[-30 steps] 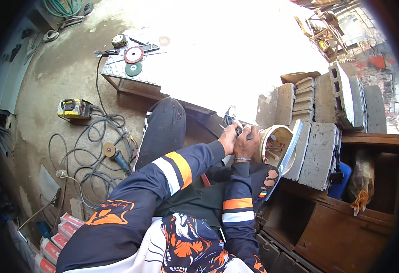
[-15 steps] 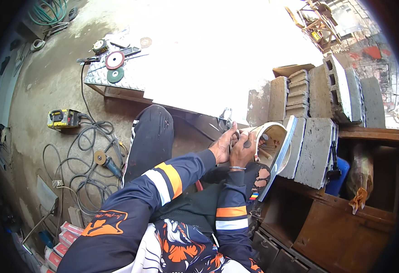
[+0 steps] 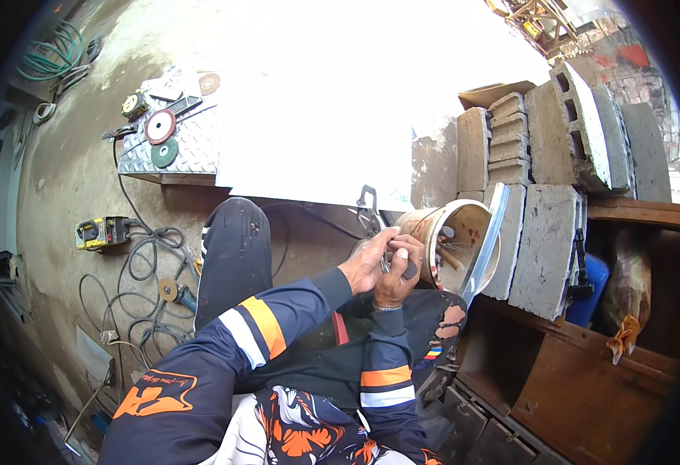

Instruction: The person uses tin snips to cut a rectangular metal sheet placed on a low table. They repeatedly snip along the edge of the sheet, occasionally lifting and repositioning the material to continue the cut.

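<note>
Close beside a dirty bucket (image 3: 416,227), the right hand (image 3: 393,285) grips a dark-ended thing (image 3: 410,270). I can't tell if the left hand (image 3: 362,267) grips too. Past them sits a grey metal tool (image 3: 366,209).

over there the bucket (image 3: 416,230) is crowding the person's right hand (image 3: 390,288), concrete blocks (image 3: 545,256) are blocking its far side, and a gap is opening between the left knee (image 3: 235,232) and left hand (image 3: 362,267).
</note>
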